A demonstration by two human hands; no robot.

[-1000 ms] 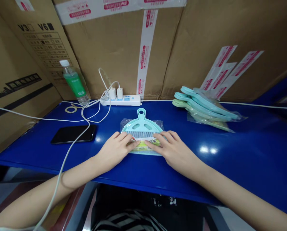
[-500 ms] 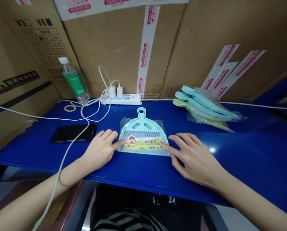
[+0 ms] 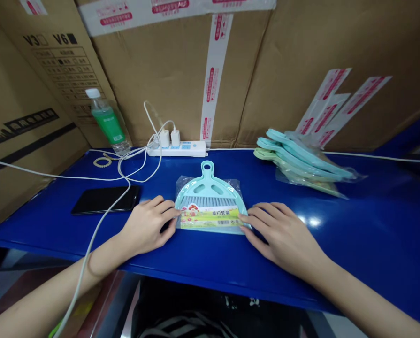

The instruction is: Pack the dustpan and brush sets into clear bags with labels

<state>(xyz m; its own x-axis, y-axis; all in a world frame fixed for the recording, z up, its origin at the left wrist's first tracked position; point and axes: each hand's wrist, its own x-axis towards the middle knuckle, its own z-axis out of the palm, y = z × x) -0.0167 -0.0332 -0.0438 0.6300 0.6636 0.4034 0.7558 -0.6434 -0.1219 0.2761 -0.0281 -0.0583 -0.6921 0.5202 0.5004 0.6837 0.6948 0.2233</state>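
A light-blue dustpan and brush set (image 3: 208, 188) in a clear plastic bag lies flat on the blue table, handle pointing away from me. Across its lower part runs a printed label with a mushroom picture, below the grey bristles. My left hand (image 3: 149, 224) has its curled fingers and thumb closed on the bag's left edge. At the opposite edge, my right hand (image 3: 280, 232) pinches the lower right corner between thumb and forefinger, its other fingers bent over the table.
Several more bagged dustpan sets (image 3: 301, 159) are piled at the back right. A black phone (image 3: 104, 199), a bottle (image 3: 107, 123), a beaded bracelet (image 3: 102, 162) and a power strip (image 3: 187, 149) occupy the left and back. A white cable (image 3: 100, 220) crosses over my left forearm. Cardboard boxes (image 3: 167, 70) wall the back.
My forefingers, which were stretched out over the label, have drawn back to the bag's side edges. Thumbs and fingers now close on those edges. The set has stayed in place on the table.
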